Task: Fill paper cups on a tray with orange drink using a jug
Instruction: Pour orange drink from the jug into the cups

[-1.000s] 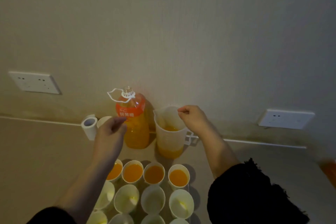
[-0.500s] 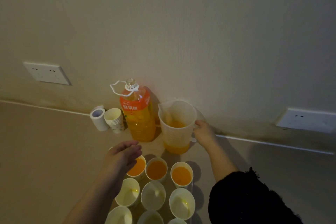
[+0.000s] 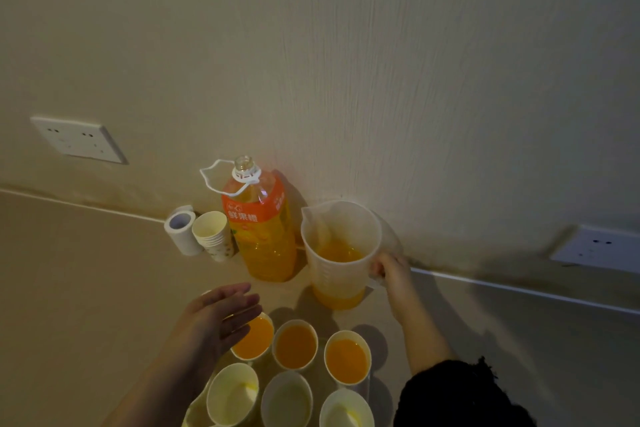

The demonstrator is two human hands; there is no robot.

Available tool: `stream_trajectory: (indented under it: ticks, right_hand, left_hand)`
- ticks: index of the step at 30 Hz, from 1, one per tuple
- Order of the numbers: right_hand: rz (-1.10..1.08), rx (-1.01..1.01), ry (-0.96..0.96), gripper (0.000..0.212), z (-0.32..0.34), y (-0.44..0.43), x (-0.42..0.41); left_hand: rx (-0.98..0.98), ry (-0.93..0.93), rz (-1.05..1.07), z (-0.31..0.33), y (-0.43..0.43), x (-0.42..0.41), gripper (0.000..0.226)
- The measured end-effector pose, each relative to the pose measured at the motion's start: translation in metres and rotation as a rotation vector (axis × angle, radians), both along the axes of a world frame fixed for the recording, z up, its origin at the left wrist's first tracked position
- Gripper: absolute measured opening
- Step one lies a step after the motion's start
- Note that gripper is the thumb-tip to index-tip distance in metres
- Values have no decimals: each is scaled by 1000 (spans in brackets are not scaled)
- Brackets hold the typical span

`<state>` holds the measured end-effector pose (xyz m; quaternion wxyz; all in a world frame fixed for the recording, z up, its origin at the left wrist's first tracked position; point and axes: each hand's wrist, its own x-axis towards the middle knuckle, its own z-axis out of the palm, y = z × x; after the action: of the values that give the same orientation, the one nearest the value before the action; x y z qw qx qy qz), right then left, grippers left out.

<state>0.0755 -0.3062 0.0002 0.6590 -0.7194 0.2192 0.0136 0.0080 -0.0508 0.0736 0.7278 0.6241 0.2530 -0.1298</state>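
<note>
A translucent plastic jug (image 3: 341, 253) with some orange drink in the bottom stands on the counter by the wall. My right hand (image 3: 391, 270) grips its handle on the right side. Beside it on the left stands an uncapped bottle of orange drink (image 3: 261, 229). Below them, paper cups sit in rows: the far row (image 3: 296, 347) holds orange drink, and the nearer row (image 3: 287, 399) looks empty. My left hand (image 3: 218, 315) hovers open with straight fingers over the left end of the filled row, hiding part of it. The tray under the cups is barely visible.
A stack of spare paper cups (image 3: 213, 236) and a white roll (image 3: 180, 229) stand left of the bottle against the wall. Wall sockets sit at the left (image 3: 78, 139) and right (image 3: 599, 248). The beige counter (image 3: 79, 288) stretches to both sides.
My left hand came down from the bottle to above the filled cups. My right hand moved from the jug's rim to its handle and now grips it.
</note>
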Motion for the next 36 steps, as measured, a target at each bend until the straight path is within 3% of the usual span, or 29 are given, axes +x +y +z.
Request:
stream_trajectory:
  ticks: [11, 21, 26, 36]
  right_hand:
    - [-184, 215, -186, 51, -12, 9, 2]
    - [-244, 307, -361, 53, 52, 11, -7]
    - [-290, 243, -445, 38, 97, 13, -17]
    - [-342, 205, -466, 39, 153, 20, -59]
  left_hand:
    - [-12, 1, 40, 0, 21, -12, 23]
    - [-20, -45, 10, 11, 20, -29, 18]
    - [-34, -101, 3, 26, 22, -40, 18]
    - [-70, -202, -83, 46, 29, -41, 18]
